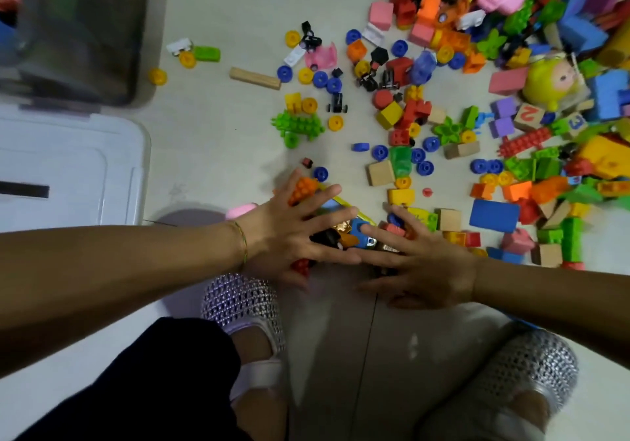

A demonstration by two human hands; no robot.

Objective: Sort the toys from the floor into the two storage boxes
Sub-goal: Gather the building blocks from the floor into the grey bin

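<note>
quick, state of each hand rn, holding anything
left hand: open, fingers spread straight over the small toy pile, nothing gripped
right hand: open, fingers spread on the same pile, nothing gripped

1. Floor (218,154): pale, cream-coloured, smooth and slightly glossy. It fills the view from near to far.
2. Seam (370,338): 1 thin dark line in the floor, running near to far at near centre, between the 2 shoes.
3. Left shoe (243,301): silver mesh toe with a studded sparkle and a white strap (259,369) across the foot, near-left of centre.
4. Right shoe (531,365): same silver mesh, near right, partly blurred.
5. Trouser leg (143,382): dark fabric, near left, reaching down to the left shoe.
6. Bracelet (242,239): thin, gold and green, worn at a wrist, left of centre.
</note>
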